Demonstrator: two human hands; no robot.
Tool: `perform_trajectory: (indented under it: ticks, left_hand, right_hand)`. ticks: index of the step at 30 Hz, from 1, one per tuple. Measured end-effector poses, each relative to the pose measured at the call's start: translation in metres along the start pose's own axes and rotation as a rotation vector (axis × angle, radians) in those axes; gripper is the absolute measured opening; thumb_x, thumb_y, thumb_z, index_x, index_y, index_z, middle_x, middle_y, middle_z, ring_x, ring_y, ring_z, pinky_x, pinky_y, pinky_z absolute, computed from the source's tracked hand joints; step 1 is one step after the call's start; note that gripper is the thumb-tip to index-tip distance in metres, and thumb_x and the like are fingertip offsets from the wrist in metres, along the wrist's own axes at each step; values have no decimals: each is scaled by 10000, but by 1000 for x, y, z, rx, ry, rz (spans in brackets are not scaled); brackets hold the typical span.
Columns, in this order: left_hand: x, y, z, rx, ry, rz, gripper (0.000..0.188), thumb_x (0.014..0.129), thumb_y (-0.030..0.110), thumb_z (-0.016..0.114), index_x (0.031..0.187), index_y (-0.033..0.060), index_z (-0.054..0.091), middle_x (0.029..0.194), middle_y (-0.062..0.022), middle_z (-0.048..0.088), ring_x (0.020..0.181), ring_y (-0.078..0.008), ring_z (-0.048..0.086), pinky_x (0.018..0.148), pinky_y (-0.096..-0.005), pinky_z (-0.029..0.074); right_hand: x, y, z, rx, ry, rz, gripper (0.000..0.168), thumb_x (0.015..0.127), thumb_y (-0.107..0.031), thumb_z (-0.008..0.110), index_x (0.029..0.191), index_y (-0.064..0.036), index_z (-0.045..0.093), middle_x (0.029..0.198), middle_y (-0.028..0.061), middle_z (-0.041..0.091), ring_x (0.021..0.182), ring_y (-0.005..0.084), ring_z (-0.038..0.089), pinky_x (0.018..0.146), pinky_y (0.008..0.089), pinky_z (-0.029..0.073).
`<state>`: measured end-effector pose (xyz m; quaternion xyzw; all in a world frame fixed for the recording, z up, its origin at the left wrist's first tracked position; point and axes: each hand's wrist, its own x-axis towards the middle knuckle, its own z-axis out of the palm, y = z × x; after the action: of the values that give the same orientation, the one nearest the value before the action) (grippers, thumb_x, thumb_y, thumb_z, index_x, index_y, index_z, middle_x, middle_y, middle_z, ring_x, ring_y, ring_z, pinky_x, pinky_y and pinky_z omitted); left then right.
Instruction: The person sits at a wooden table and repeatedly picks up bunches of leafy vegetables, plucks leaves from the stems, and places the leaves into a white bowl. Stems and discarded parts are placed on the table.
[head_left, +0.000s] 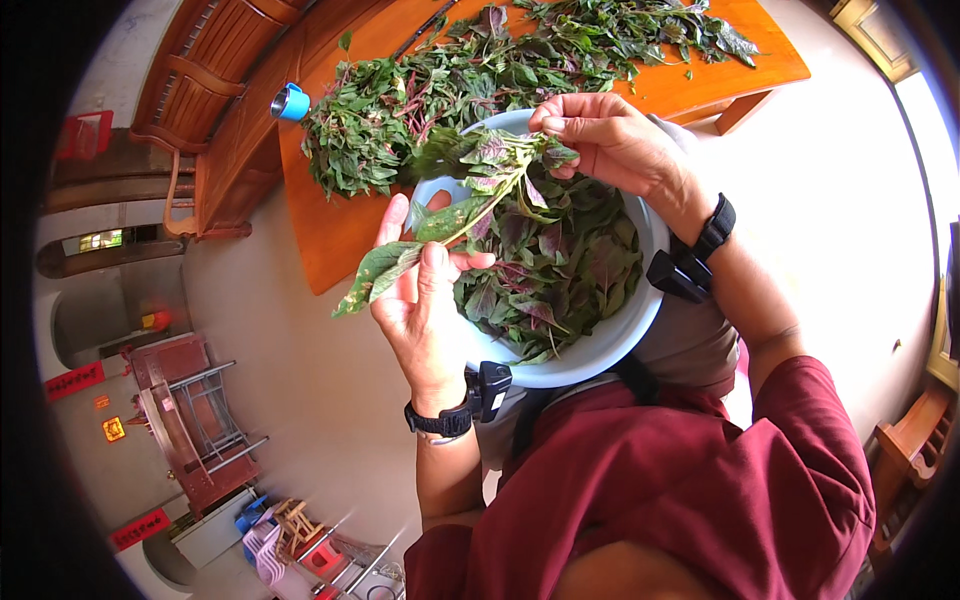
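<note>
A leafy amaranth sprig (491, 199), green with purple-marked leaves, spans the space between my hands. My left hand (420, 300) pinches its lower stem between thumb and fingers, with a large spotted leaf (375, 279) hanging out past the palm. At the other end, my right hand (600, 135) grips the leafy top between thumb and forefinger. Below both hands a pale blue plastic basin (646, 311) rests on my lap. Loose green and purple amaranth leaves (559, 277) fill much of it. Part of the basin's far rim is hidden by the sprig and my right hand.
Beyond the basin stands an orange-brown wooden table (330, 240) bearing a long heap of amaranth (450, 97). A blue cup (290, 102) sits by its left edge. A wooden bench (217, 112) is at the far left. Stacked stools (274, 536) stand at lower left.
</note>
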<state>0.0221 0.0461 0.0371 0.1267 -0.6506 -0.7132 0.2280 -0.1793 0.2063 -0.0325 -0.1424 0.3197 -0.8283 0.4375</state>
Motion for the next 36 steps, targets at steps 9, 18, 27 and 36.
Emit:
perform_trajectory:
  ticks: [9,18,27,36]
  left_hand:
    - [-7,2,-14,241,-122,388,483,1062,356,473,1095,-78,681,1365,-310,576,1178,-352,620,1053,-464,464]
    - [-12,20,5,482,-57,454,606,1019,491,561,1233,-71,631,1489,-287,466,1355,-374,494,1109,-477,411]
    - [-16,75,40,1276,204,811,130,890,-93,673,997,-54,735,1055,-125,688,1007,-247,638,866,-366,527]
    - [5,40,46,1358,23,837,197,808,-2,739,999,45,745,909,-86,623,898,-278,561,802,-404,457]
  right_hand:
    - [5,1,-7,59,-108,-39,101,1005,-51,594,1071,13,637,874,28,609,731,119,557,706,294,513]
    - [5,-1,-1,109,-175,-80,95,999,-45,597,1067,9,637,879,33,617,741,123,568,712,296,522]
    - [3,-6,13,-7,-197,-100,110,983,-114,668,1028,-17,644,864,-4,626,712,79,581,694,249,516]
    - [-2,0,37,-41,-236,-58,89,978,-103,668,1010,-20,656,862,-4,646,699,95,604,672,235,520]
